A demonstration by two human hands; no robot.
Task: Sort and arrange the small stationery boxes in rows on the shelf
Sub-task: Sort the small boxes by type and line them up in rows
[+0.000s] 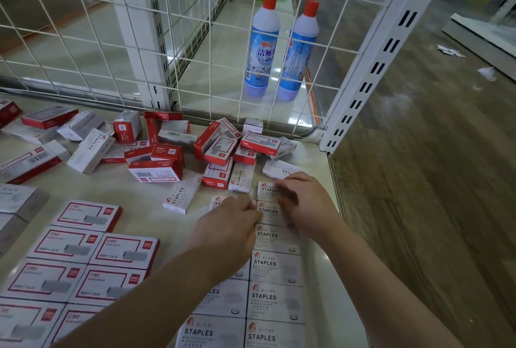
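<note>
Two hands at the far end of the white STAPLES row (275, 266), which runs along the shelf's (321, 277) right side toward its wire-mesh back (111, 40). Right hand (304, 202) lies over the farthest box in the row (267, 191), fingers curled down on its right edge. Left hand (231, 224) has fingertips bunched against the left edge of the second box (266, 212), covering another white box (216, 202) beside it. Red-and-white boxes (83, 261) sit flat in rows on the left. Unsorted pile (173, 149) of mixed boxes lies by the mesh. Behind the mesh: two blue bottles with red caps (262, 48).
</note>
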